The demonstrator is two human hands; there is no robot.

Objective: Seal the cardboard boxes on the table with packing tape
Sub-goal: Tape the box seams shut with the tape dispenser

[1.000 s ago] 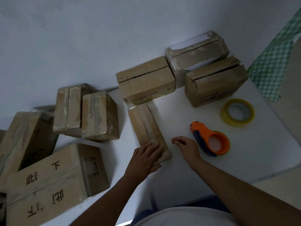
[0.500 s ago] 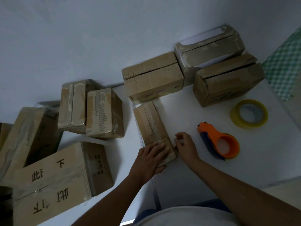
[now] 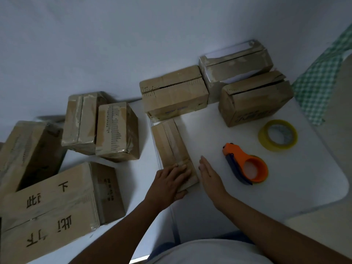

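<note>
Right hand (image 3: 209, 173) has uncurled since a moment ago, fingers now straight and together, beside the flat brown cardboard box (image 3: 174, 152).

Left hand (image 3: 171, 182) presses flat, fingers together, on that box's near end; its long axis runs from the near edge of the white table (image 3: 304, 187) toward the wall. An orange tape dispenser (image 3: 247, 165) and a yellow tape roll (image 3: 277, 134) lie to the right. A large printed carton (image 3: 53, 206) at the near left bears dark characters I cannot read; closed boxes hide any contents.
</note>
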